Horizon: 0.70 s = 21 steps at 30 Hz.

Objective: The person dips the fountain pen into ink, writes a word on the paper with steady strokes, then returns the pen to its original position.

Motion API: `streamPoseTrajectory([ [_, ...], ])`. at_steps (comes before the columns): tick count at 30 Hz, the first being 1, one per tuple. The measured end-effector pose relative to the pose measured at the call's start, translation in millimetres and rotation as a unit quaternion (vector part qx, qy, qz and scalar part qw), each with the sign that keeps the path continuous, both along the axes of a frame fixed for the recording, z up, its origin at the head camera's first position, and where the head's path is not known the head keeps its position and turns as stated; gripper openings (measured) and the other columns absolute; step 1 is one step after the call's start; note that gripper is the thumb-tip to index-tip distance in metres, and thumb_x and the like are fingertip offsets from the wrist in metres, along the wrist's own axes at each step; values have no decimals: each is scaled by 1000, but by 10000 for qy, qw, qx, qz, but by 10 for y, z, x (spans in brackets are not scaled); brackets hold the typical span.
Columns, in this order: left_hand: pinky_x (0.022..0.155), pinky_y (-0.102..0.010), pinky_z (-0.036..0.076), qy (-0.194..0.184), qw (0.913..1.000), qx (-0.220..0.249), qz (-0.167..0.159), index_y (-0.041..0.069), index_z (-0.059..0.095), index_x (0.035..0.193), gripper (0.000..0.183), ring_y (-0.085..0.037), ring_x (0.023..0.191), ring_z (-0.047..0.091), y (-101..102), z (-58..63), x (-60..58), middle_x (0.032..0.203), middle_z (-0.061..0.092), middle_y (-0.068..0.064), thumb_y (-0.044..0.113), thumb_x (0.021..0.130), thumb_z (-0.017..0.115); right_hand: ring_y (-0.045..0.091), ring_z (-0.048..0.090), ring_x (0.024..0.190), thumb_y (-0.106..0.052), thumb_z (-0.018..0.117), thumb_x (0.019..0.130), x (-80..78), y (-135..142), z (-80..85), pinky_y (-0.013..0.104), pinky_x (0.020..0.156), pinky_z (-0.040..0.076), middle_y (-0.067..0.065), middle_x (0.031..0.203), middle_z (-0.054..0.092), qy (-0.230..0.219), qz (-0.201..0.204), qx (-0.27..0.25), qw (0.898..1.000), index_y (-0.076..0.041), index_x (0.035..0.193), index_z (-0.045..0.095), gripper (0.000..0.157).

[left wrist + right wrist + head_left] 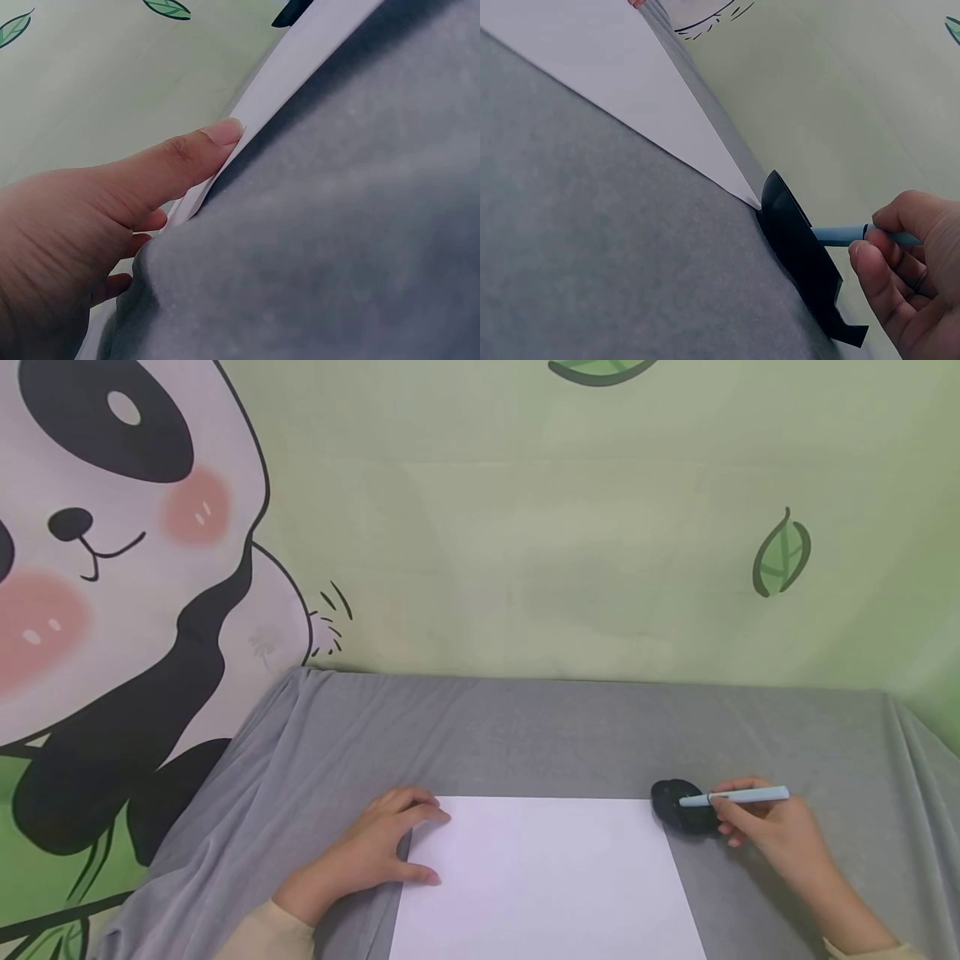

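A white sheet of paper (547, 877) lies on the grey cloth. At its upper left corner is my left hand (382, 843), thumb and fingertips spread and resting on the paper. In the left wrist view the thumb (202, 146) touches the sheet's edge. My right hand (772, 831) pinches a light blue pen (746, 795) between thumb and fingers. The pen slants into a shallow black dish (671, 797) by the paper's upper right corner. Its lower end is over or inside the dish, and whether it touches the bottom cannot be told.
Grey cloth (525, 727) covers the table and hangs in folds at the left. Behind it stands a green backdrop (487, 568) with a printed panda (135, 610) and leaves.
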State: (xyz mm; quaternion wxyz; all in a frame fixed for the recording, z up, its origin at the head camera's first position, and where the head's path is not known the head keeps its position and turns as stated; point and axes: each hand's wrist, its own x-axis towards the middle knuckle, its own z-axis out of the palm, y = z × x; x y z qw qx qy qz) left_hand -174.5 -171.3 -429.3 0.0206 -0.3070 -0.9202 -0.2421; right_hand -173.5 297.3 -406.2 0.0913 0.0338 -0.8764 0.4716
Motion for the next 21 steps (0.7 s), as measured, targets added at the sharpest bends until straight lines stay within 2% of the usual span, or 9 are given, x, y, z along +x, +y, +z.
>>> streamPoseTrajectory([
  [7, 100, -54, 38, -42, 10000, 3, -5, 20, 63, 120, 62, -26, 120, 50, -1, 11, 9, 125, 55, 0, 50, 69, 80, 6, 57, 49, -7, 65, 89, -5, 4, 3, 23, 47, 49, -10, 59, 60, 38, 30, 171, 9998, 9, 102, 61, 20],
  [15, 101, -53, 37, -46, 10000, -8, 24, 20, 63, 120, 62, -26, 120, 49, 5, 18, 12, 125, 55, 0, 49, 68, 81, 8, 56, 47, -16, 65, 91, 34, -14, 34, 26, 45, 48, -10, 58, 60, -49, -54, 355, 9993, 4, 99, 62, 21],
  [21, 101, -53, 37, -44, 10000, -4, 19, 20, 63, 120, 62, -26, 121, 49, 4, 13, 7, 125, 55, 0, 50, 68, 80, 6, 57, 51, -11, 64, 91, 6, 5, 5, 26, 44, 49, -13, 63, 62, 66, -19, 244, 9997, 6, 97, 62, 18],
])
